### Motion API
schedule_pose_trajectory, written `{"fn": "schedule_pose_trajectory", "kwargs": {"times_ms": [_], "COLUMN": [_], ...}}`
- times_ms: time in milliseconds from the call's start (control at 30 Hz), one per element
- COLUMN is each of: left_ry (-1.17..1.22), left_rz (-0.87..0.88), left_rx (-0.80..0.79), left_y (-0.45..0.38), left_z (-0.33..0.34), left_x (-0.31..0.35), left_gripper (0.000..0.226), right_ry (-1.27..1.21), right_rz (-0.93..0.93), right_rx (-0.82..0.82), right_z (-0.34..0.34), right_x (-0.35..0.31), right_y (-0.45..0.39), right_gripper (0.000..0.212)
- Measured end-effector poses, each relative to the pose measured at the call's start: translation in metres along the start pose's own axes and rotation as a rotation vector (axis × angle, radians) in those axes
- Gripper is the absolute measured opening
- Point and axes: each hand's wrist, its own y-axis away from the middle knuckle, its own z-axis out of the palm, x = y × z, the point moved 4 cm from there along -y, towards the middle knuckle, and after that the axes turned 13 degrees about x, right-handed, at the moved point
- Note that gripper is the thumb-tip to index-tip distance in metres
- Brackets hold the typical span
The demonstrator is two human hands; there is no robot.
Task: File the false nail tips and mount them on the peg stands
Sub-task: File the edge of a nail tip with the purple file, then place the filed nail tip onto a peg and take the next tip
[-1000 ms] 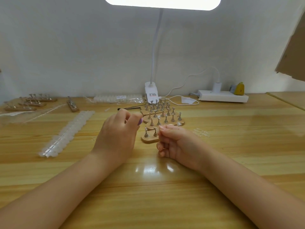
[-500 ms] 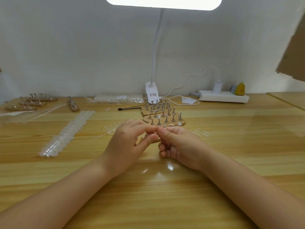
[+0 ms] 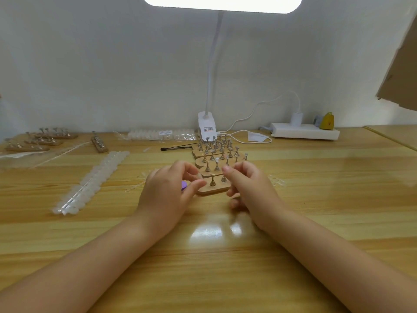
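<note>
A wooden peg stand [image 3: 212, 189] lies on the table [image 3: 316, 177] with its long axis running left to right, upright metal pegs on top, between the left hand [image 3: 168, 190], fingers curled around a purple nail file [image 3: 184, 185], and the right hand [image 3: 248, 188], loosely curled, its hold unclear.

Peg stands [image 3: 215, 170]: several flat wooden bases, round-ended, lying side by side in a stack running toward 12 o'clock from table centre. Each carries small upright metal pegs with flared tops. A few farther pegs bear something pale, too small to tell. The nearest base [image 3: 212, 189] shows two bare pegs.

Further peg stands [image 3: 40, 140]: four wooden bars with pegs, at 10 o'clock near the wall.

False nail tips [image 3: 90, 182]: long strip of translucent white tips, lying diagonally at 9 to 10 o'clock. A second bagged strip [image 3: 161, 134] lies at 12 o'clock by the wall.
</note>
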Motion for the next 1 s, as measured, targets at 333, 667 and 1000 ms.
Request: {"fn": "schedule_pose_trajectory", "kwargs": {"times_ms": [333,667,1000], "left_ry": [-0.154,-0.098,-0.068], "left_rz": [0.005,-0.045,-0.036], "left_rx": [-0.014,-0.073,-0.083], "left_y": [0.001,0.005,0.005], "left_z": [0.004,0.012,0.012], "left_x": [-0.007,-0.012,-0.01], "left_gripper": [0.019,0.011,0.018], "right_ry": [0.879,0.931,0.88], "right_rz": [-0.594,-0.55,-0.508], "right_rx": [0.144,0.067,0.098], "right_z": [-0.012,-0.008,-0.012], "right_x": [-0.003,0.004,0.007], "right_y": [-0.002,-0.009,-0.016], "right_gripper": [0.013,0.028,0.028]}}
